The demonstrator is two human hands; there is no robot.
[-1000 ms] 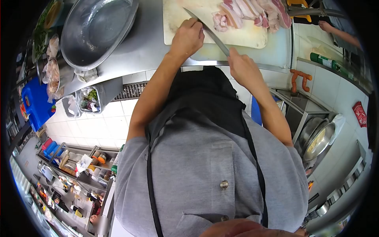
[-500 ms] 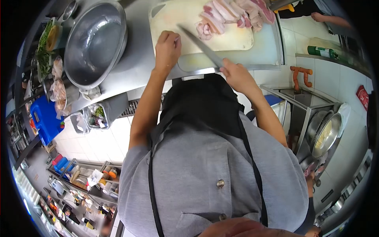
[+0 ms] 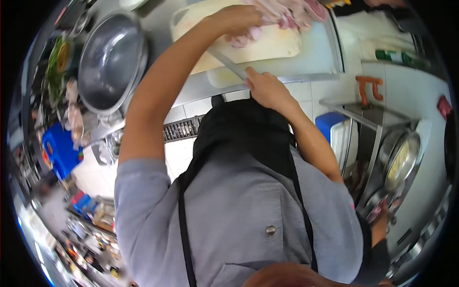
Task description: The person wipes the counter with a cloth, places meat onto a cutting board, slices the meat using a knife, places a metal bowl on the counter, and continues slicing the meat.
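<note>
My left hand reaches over the cutting board, its fingers curled down onto strips of raw pork. Motion blur and the hand itself hide the fingertips. Small pinkish pieces of the meat lie just below that hand. In my right hand is the handle of a knife. Its blade slants up and left over the near part of the white cutting board, apart from the meat. More pork, with pale fat and red lean, lies at the board's far right.
A large steel bowl stands left on the steel counter. Beyond it are green vegetables and a blue container. To the right are orange pipes, a rack with steel bowls and another person's hand.
My left hand has moved right and away from me, from the board's left side onto the pork. My right hand has shifted slightly left with the knife, and the view has shifted.
</note>
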